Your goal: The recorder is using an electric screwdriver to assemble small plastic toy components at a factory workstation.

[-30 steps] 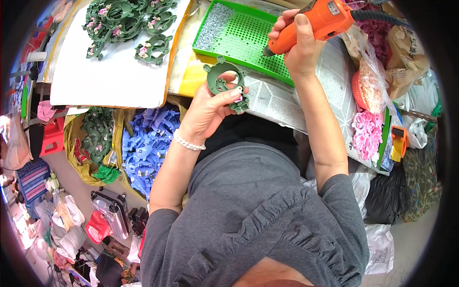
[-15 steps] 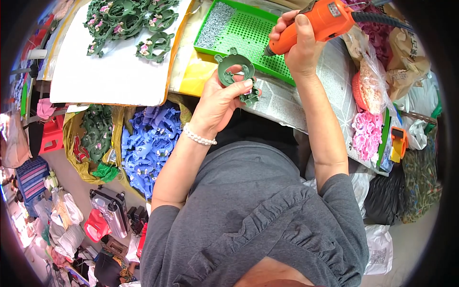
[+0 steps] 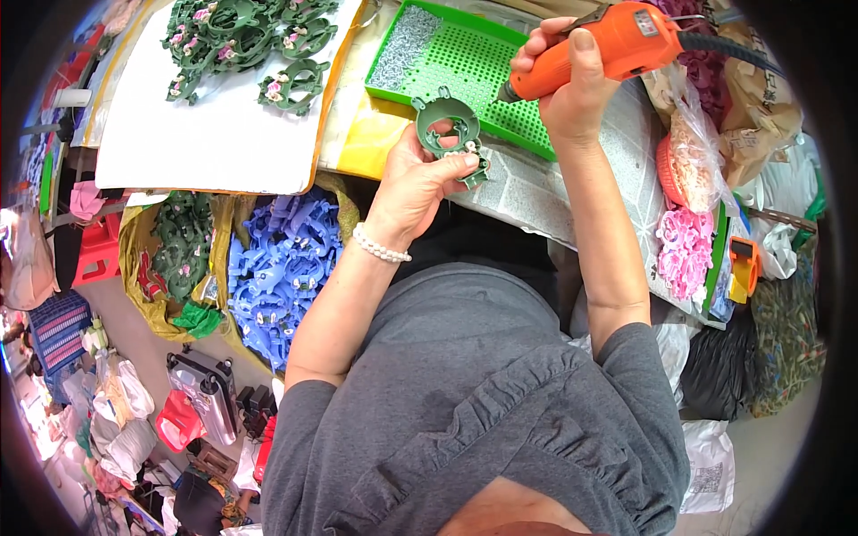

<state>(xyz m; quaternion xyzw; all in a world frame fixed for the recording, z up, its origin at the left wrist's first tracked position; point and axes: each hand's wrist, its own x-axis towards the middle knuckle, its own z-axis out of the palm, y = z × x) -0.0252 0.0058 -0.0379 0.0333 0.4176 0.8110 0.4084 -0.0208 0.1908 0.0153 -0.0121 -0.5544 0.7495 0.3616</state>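
My left hand (image 3: 411, 183) is closed on a dark green plastic ring-shaped piece with small ears and a pale pink detail (image 3: 447, 109), thumb pressed over its lower side, just above the middle of the frame. A white beaded bracelet (image 3: 380, 247) circles that wrist. My right hand (image 3: 576, 98), well apart from the left, is wrapped around an orange power screwdriver with a dark nose (image 3: 617, 45) at the upper right of the frame. Its nose points down and left over a bright green, perforated plastic tray (image 3: 483, 67), near the ring piece but apart from it. A black ribbed cable (image 3: 728, 46) runs from its back end toward the right edge.

The tray lies at the upper centre, with a heap of small silvery metal pieces (image 3: 407, 49) in its left end. At the upper left, a cluster of similar green ring pieces (image 3: 237, 36) sits on a white board with a yellow-brown edge (image 3: 206, 147). Below that board, blue plastic pieces (image 3: 286, 268) fill a sack, and beside them a yellow sack (image 3: 147, 304) holds more green ones. At the right, pink plastic pieces (image 3: 684, 250) lie heaped near a coral-red basket (image 3: 668, 165).
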